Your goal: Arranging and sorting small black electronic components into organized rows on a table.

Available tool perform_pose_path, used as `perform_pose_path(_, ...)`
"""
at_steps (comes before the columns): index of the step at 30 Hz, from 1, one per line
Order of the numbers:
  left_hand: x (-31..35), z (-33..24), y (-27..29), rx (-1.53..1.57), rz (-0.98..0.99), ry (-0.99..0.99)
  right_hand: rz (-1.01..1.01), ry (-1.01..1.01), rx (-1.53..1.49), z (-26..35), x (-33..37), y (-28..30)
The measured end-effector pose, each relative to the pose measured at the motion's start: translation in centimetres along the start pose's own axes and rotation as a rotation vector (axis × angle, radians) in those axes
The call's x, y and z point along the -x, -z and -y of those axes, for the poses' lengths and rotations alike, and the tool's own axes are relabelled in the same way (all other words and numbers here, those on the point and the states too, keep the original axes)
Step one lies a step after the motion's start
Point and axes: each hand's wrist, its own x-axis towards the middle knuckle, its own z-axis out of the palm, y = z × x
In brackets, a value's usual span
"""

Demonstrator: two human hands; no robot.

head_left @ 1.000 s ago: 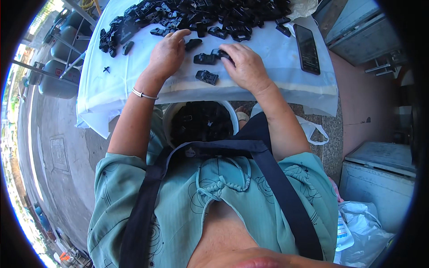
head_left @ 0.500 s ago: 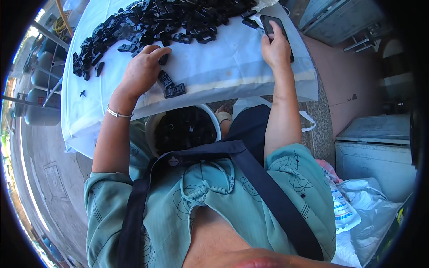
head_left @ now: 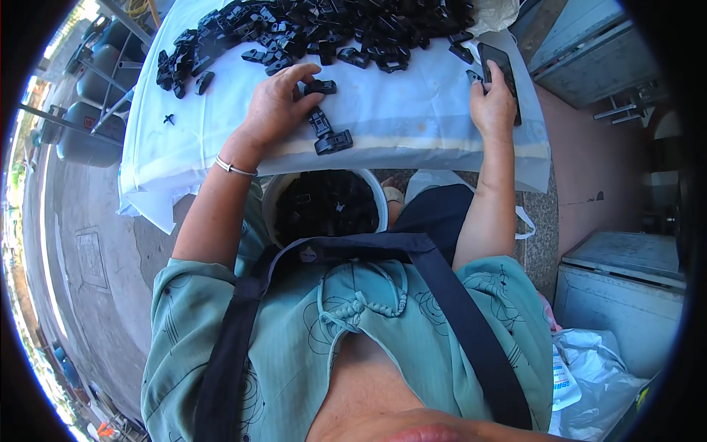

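Observation:
My left hand (head_left: pixel 280 103) rests low over the white-covered table, thumb and forefinger spread around the near end of a small black plastic part (head_left: pixel 320 87). The part looks loose between them. Just nearer to me, two more black parts, one upright (head_left: pixel 319 122) and one crosswise (head_left: pixel 334 142), lie close together. At the right, my right hand (head_left: pixel 492 109) is at a dark phone (head_left: pixel 508 77) on the table, forefinger stretched onto its screen and thumb apart by its left edge. Its other fingers are hidden. A small light-and-dark object (head_left: pixel 473 76) lies beside that thumb.
A large heap of black parts (head_left: pixel 309 29) covers the table's far side. Below the near edge stands a white bucket (head_left: pixel 381 202) filled with dark pieces. Grey metal boxes (head_left: pixel 618 295) and plastic bags (head_left: pixel 596 376) are at my right, grey containers (head_left: pixel 88 136) at the left.
The whole view has shifted, with the table now farther right. My left thumb and forefinger have spread apart beside the black part. My right hand stays at the phone.

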Motion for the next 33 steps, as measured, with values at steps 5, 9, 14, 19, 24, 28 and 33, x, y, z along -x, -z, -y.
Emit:
perform_pose_path(5, 0.3, 0.6, -0.8, 0.033, -0.052, -0.039, -0.063, 0.19, -0.321, 1.8, -2.0, -1.1)
perform_pose_path(9, 0.3, 0.4, -0.8, 0.046, -0.036, -0.058, 0.072, 0.483, -0.727, 7.2, 1.4, -2.2)
perform_pose_path(14, 0.4, 0.6, -0.7, 0.156, 0.009, -0.042, 0.169, 0.768, -0.612, 13.2, 4.5, -2.8)
perform_pose_path(19, 0.3, 0.5, -0.6, 0.176, 0.048, -0.035, 0.153, 0.793, -0.609, 13.7, 4.8, -3.6)
perform_pose_path(24, 0.4, 0.4, -0.6, 0.164, 0.046, -0.018, 0.169, 0.797, -0.603, 13.5, 4.7, -3.4)
perform_pose_path(28, 0.5, 0.6, -0.6, 0.195, 0.065, -0.01, 0.064, 0.873, -0.486, 13.4, 5.4, -3.3)
perform_pose_path(33, 0.3, 0.1, -0.4, 0.157, 0.031, -0.084, 0.119, 0.84, -0.476, 13.4, 5.2, -3.3)
